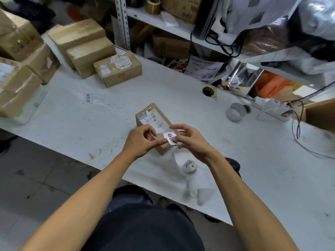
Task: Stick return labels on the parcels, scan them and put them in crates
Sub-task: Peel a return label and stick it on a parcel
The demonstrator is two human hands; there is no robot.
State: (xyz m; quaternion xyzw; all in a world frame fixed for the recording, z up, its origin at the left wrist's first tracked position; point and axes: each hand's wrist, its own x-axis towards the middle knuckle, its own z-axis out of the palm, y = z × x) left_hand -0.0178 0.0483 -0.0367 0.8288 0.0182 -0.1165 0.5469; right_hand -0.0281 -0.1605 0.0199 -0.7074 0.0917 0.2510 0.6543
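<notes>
A small brown cardboard parcel (153,118) with a printed shipping label lies on the white table (90,120), just beyond my hands. Above its near end I hold a small white return label (170,137) with black print. My left hand (140,141) pinches the label's left edge between thumb and fingers. My right hand (189,140) pinches its right side and the backing strip. That strip runs down to a label roll (189,166) lying on the table near its front edge. The parcel's near end is hidden by my hands.
Several taped cardboard boxes (117,69) are stacked at the table's far left. A clear tape roll (235,111) and cables (297,127) lie to the right. A dark object (233,164) pokes out behind my right forearm. Cluttered metal shelves (163,26) stand behind the table.
</notes>
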